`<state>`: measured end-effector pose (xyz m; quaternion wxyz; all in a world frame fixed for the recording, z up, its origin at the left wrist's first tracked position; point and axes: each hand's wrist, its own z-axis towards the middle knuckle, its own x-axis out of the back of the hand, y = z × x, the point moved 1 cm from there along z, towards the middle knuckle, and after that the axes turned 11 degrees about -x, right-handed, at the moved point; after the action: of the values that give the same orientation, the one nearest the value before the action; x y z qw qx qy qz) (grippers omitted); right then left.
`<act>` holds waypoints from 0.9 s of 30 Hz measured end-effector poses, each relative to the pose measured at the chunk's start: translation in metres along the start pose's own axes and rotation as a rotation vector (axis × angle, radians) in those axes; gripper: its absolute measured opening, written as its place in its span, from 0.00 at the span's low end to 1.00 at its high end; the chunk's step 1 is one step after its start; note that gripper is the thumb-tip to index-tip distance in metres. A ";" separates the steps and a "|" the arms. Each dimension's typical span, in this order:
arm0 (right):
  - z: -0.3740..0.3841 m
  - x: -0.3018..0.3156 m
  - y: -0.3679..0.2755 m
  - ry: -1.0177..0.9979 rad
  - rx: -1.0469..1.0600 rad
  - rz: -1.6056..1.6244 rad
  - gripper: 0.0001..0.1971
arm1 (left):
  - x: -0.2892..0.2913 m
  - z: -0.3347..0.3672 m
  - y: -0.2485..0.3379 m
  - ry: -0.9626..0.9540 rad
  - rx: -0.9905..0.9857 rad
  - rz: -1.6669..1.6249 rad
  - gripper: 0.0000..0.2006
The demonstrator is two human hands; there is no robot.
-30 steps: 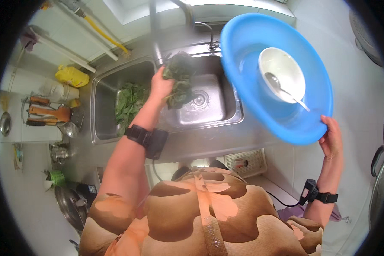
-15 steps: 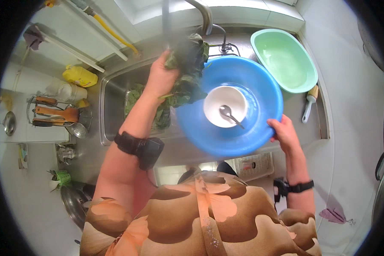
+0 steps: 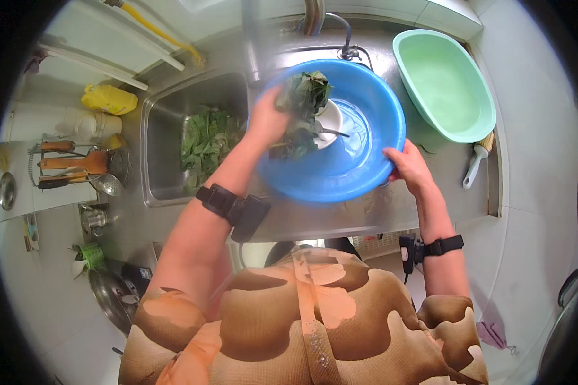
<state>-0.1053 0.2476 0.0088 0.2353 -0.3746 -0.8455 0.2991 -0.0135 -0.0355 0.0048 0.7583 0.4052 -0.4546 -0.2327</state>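
Note:
Dark leafy greens (image 3: 307, 96) are bunched in my left hand (image 3: 268, 119), which hangs over the left part of a blue basin (image 3: 366, 173). Its fingers are closed round the stems, and some leaves droop toward the basin floor. Inside the basin sits a white bowl (image 3: 331, 122) with a metal spoon (image 3: 336, 133) in it; the greens hide part of the bowl. My right hand (image 3: 407, 163) grips the basin's right rim, thumb on top. More loose greens (image 3: 205, 142) lie in the steel sink (image 3: 157, 186) to the left.
A pale green tub (image 3: 446, 90) of water stands at the back right, beside a white-handled brush (image 3: 475, 165). Above the basin's far side hangs the faucet (image 3: 314, 18). A yellow bottle (image 3: 109, 99) and a rack of utensils (image 3: 74, 165) are on the left.
My left hand has carried the greens from near the faucet to over the basin. The basin has shifted left under them, its rim still in my right hand, and the bowl has moved left.

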 end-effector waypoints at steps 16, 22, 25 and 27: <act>0.060 0.021 0.038 0.081 -0.006 -0.274 0.17 | -0.058 -0.029 0.017 0.070 -0.017 0.180 0.21; 0.037 -0.005 0.008 0.067 -0.010 -0.478 0.18 | -0.027 -0.040 -0.011 0.308 0.016 0.249 0.20; 0.037 0.009 0.014 0.044 -0.043 -0.289 0.18 | -0.058 -0.022 -0.008 0.190 -0.009 0.296 0.23; 0.042 0.028 0.017 -0.021 -0.007 -0.300 0.18 | -0.068 -0.017 -0.004 0.147 -0.064 0.375 0.23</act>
<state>-0.1402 0.2648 -0.0281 0.2670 -0.2416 -0.8955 0.2614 -0.0309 0.0186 -0.0368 0.8319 0.3051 -0.4579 -0.0713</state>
